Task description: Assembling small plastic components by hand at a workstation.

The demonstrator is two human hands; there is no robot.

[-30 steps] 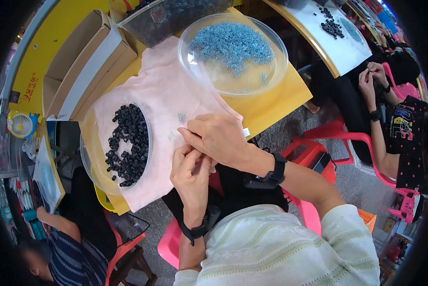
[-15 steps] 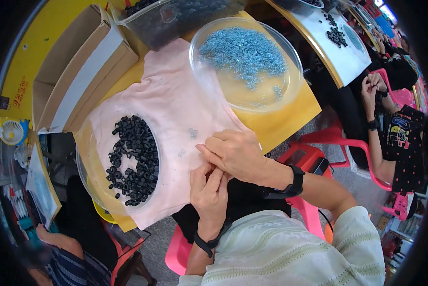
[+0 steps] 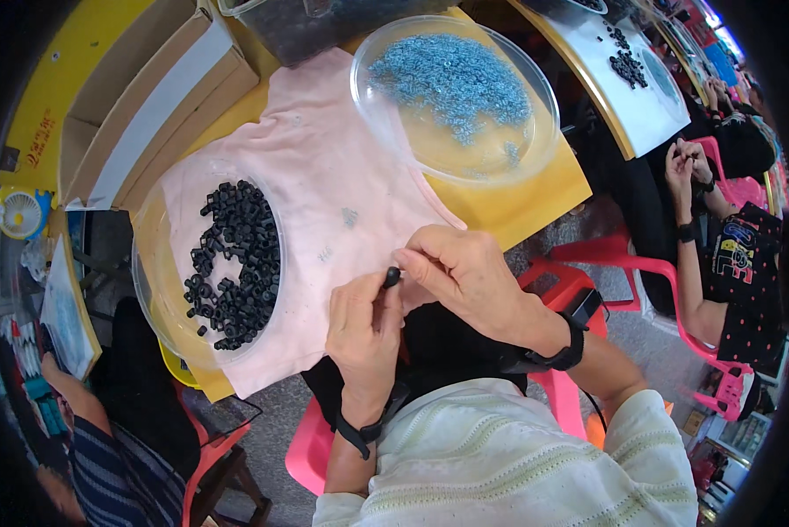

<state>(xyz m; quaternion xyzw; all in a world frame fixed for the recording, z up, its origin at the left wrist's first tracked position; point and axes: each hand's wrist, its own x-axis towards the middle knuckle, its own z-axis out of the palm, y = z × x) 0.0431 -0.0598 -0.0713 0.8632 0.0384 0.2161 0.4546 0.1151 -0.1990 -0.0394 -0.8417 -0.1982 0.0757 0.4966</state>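
Note:
Over the near edge of the pink cloth, my left hand (image 3: 363,329) pinches a small black plastic part (image 3: 392,277) between thumb and fingertips. My right hand (image 3: 469,272) is just to its right, thumb and forefinger pressed together close to the part; whatever they hold is too small to make out. Left of my hands, a round clear tray (image 3: 138,263) contains many loose black plastic parts (image 3: 241,228). Beyond them stands a larger round clear tray (image 3: 548,145) of tiny bluish metallic pieces (image 3: 451,79), their exact kind unclear. The pink cloth (image 3: 315,158) lies beneath my work.
An open cardboard box (image 3: 162,114) stands at the far left, beside a dark-filled clear bin (image 3: 324,31). Red and pink plastic chairs (image 3: 640,255) are around. Another person's hands (image 3: 686,162) work at the right; a person in a striped top (image 3: 122,474) sits lower left.
My hands have drawn apart slightly, exposing the black part in my left fingers. The right hand has shifted right, the left a little left. The view has shifted somewhat.

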